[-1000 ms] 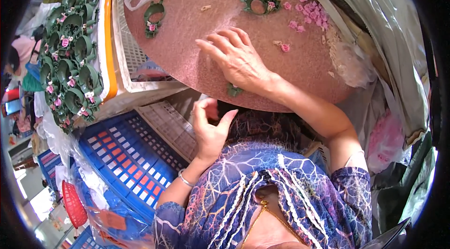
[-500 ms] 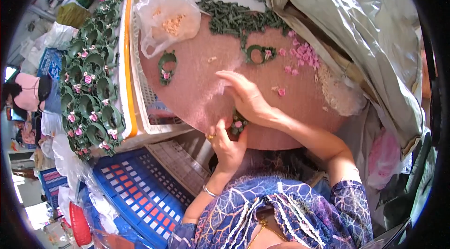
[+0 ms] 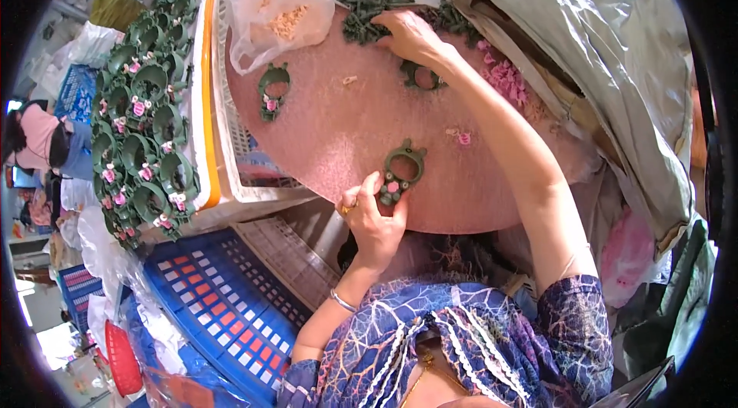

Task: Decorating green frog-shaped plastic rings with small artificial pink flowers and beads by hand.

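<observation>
My left hand (image 3: 373, 216) pinches the lower end of a green bear-shaped ring (image 3: 404, 165) near the table's front edge. The ring has two ear-like bumps, a round hole and a pink flower low down. At the far side, my right hand (image 3: 411, 38) reaches to the edge of a heap of small green pieces (image 3: 369, 12), thumb and fingers apart around some of them. Under its wrist lies a second green ring (image 3: 422, 77), partly covered. Another green ring (image 3: 273, 91) with a pink flower rests at the left of the round table (image 3: 323, 131).
Pink flowers (image 3: 503, 79) lie at the right, and a single pink flower (image 3: 463, 137) nearer. A clear bag (image 3: 286, 20) holds small beige bits. Several finished rings (image 3: 146, 112) stand on a crate (image 3: 209, 101) at left. A blue basket (image 3: 231, 308) sits below it. Grey sheeting (image 3: 584, 24) borders the right.
My right hand has moved from beside the left hand up to the green heap. The ring in my left hand now shows fully, its eared end pointing away from me.
</observation>
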The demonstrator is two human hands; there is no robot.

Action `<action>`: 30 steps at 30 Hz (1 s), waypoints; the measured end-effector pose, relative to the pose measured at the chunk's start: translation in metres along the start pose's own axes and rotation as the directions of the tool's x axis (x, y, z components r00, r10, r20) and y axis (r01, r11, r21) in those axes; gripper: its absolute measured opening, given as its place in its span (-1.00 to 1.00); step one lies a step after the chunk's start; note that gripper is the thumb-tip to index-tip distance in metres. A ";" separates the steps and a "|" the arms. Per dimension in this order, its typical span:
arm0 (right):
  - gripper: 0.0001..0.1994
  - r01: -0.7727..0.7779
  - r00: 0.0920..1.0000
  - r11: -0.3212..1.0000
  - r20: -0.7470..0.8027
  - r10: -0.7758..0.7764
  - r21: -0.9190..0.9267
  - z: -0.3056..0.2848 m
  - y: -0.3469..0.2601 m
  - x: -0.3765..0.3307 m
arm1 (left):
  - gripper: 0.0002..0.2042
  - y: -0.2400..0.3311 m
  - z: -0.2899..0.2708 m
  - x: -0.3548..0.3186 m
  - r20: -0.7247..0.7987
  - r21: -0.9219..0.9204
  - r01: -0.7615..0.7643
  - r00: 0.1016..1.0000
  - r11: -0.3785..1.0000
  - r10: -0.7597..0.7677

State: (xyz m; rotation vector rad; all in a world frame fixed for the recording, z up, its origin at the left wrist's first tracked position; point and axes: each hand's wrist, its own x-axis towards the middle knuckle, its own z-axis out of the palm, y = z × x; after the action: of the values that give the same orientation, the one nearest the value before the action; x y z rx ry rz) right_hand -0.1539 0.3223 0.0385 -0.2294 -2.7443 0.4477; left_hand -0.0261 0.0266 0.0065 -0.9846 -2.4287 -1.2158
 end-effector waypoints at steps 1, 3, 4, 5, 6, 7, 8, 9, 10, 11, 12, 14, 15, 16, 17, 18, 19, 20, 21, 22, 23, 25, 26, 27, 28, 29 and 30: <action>-0.58 -0.039 0.999 0.999 0.016 0.039 0.007 -0.002 -0.004 -0.005 | -0.42 0.000 0.000 -0.001 -0.001 0.001 0.000 1.000 1.000 0.000; -0.71 -0.069 0.998 0.995 0.000 0.069 -0.074 -0.004 -0.006 -0.011 | -0.43 -0.002 0.002 0.000 0.006 -0.017 -0.009 1.000 1.000 0.009; -0.76 -0.061 0.998 0.990 0.003 0.062 -0.129 -0.008 -0.004 -0.015 | -0.43 -0.002 0.002 0.001 0.010 -0.029 -0.012 1.000 1.000 0.012; -0.80 0.012 0.997 0.978 -0.070 -0.027 -0.209 -0.010 -0.007 -0.019 | -0.43 -0.004 0.002 -0.002 0.009 -0.036 -0.005 1.000 0.999 0.005; -0.83 0.025 0.998 0.972 -0.047 -0.037 -0.233 -0.016 -0.009 -0.021 | -0.43 -0.005 0.002 -0.003 0.010 -0.046 0.000 1.000 0.999 0.000; -0.84 0.090 0.983 0.969 -0.137 -0.124 -0.231 -0.018 -0.008 -0.027 | -0.42 -0.004 0.002 -0.004 0.004 -0.037 -0.011 1.000 0.999 0.011; -0.84 0.148 0.952 0.960 -0.230 -0.204 -0.239 -0.023 -0.006 -0.032 | -0.43 -0.002 0.001 -0.002 0.004 -0.035 -0.020 1.000 0.999 0.020; -0.85 0.151 0.936 0.956 -0.274 -0.220 -0.252 -0.029 -0.014 -0.036 | -0.43 -0.002 0.000 -0.002 0.003 -0.027 -0.022 1.000 0.999 0.022; -0.88 0.163 0.921 0.964 -0.319 -0.225 -0.210 -0.036 -0.021 -0.039 | -0.44 -0.002 0.002 -0.002 -0.017 -0.026 -0.023 1.000 0.999 0.023; -0.89 0.169 0.904 0.970 -0.365 -0.223 -0.174 -0.043 -0.028 -0.047 | -0.45 -0.003 0.003 -0.001 -0.028 -0.043 -0.036 0.999 0.998 0.035; -0.85 0.213 0.866 0.976 -0.471 -0.167 0.046 -0.040 -0.040 -0.053 | -0.45 -0.005 0.004 -0.002 -0.044 -0.048 -0.041 0.998 0.998 0.039; -0.86 -0.082 0.952 0.947 -0.257 0.167 0.312 -0.052 -0.077 -0.090 | -0.47 -0.004 0.000 -0.001 -0.018 -0.049 -0.008 1.000 0.999 0.007; -0.77 -0.189 0.952 0.895 -0.149 0.269 0.405 -0.054 -0.087 -0.108 | -0.47 -0.003 -0.001 0.000 -0.011 -0.030 -0.022 1.000 0.999 0.021; -0.79 -0.224 0.954 0.822 -0.053 0.294 0.524 -0.054 -0.097 -0.125 | -0.47 -0.005 -0.002 0.000 -0.009 -0.003 -0.031 0.999 0.999 0.031; -0.80 -0.271 0.948 0.736 0.042 0.314 0.620 -0.059 -0.105 -0.143 | -0.47 -0.007 0.000 -0.001 -0.010 -0.027 -0.021 1.000 0.999 0.020; -0.81 -0.349 0.927 0.630 0.158 0.339 0.694 -0.060 -0.108 -0.158 | -0.47 -0.010 0.001 -0.003 -0.010 -0.016 -0.001 1.000 1.000 0.001; -0.82 -0.432 0.893 0.517 0.269 0.361 0.739 -0.065 -0.111 -0.173 | -0.47 -0.009 0.002 -0.003 -0.011 -0.030 -0.014 1.000 0.999 0.014; -0.83 -0.416 0.894 0.452 0.266 0.360 0.789 -0.066 -0.114 -0.187 | -0.46 -0.007 0.003 -0.002 -0.010 -0.047 -0.032 0.999 0.998 0.031; -0.84 -0.397 0.897 0.381 0.265 0.354 0.835 -0.063 -0.116 -0.199 | -0.46 -0.007 0.002 -0.003 -0.004 -0.049 -0.020 1.000 0.999 0.020; -0.85 -0.384 0.885 0.246 0.280 0.371 0.890 -0.059 -0.118 -0.210 | -0.46 -0.006 0.001 -0.002 0.005 -0.035 -0.032 0.999 0.999 0.032; -0.84 -0.368 0.885 0.262 0.249 0.394 0.892 -0.055 -0.120 -0.218 | -0.46 -0.006 0.000 -0.001 0.014 -0.023 -0.046 0.999 0.999 0.047; -0.79 -0.300 0.895 0.332 0.143 0.423 0.894 -0.045 -0.121 -0.226 | -0.44 -0.006 0.001 -0.002 0.007 -0.018 -0.048 0.999 0.999 0.048; -0.79 -0.306 0.893 0.331 0.148 0.425 0.893 -0.042 -0.122 -0.228 | -0.42 -0.007 0.002 -0.003 0.001 -0.023 -0.043 0.999 0.999 0.043; -0.78 -0.343 0.865 0.254 0.199 0.461 0.905 -0.041 -0.124 -0.229 | -0.41 -0.008 0.003 -0.004 -0.004 -0.028 -0.038 0.999 0.999 0.038; -0.76 -0.375 0.834 0.174 0.250 0.491 0.910 -0.041 -0.125 -0.231 | -0.41 -0.008 0.003 -0.004 -0.003 -0.029 -0.035 0.999 0.999 0.034; -0.76 -0.381 0.833 0.172 0.256 0.491 0.908 -0.041 -0.125 -0.232 | -0.40 -0.008 0.004 -0.005 -0.001 -0.023 -0.035 0.999 0.999 0.035; -0.74 -0.400 0.823 0.145 0.285 0.492 0.905 -0.042 -0.124 -0.233 | -0.39 -0.008 0.004 -0.005 0.000 -0.016 -0.036 0.999 0.999 0.036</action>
State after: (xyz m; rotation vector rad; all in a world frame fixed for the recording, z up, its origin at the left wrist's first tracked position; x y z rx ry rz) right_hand 0.0642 0.1679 0.0444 -0.7134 -1.7292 2.0806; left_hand -0.0273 0.0236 -0.0036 -1.0292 -2.3941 -1.2253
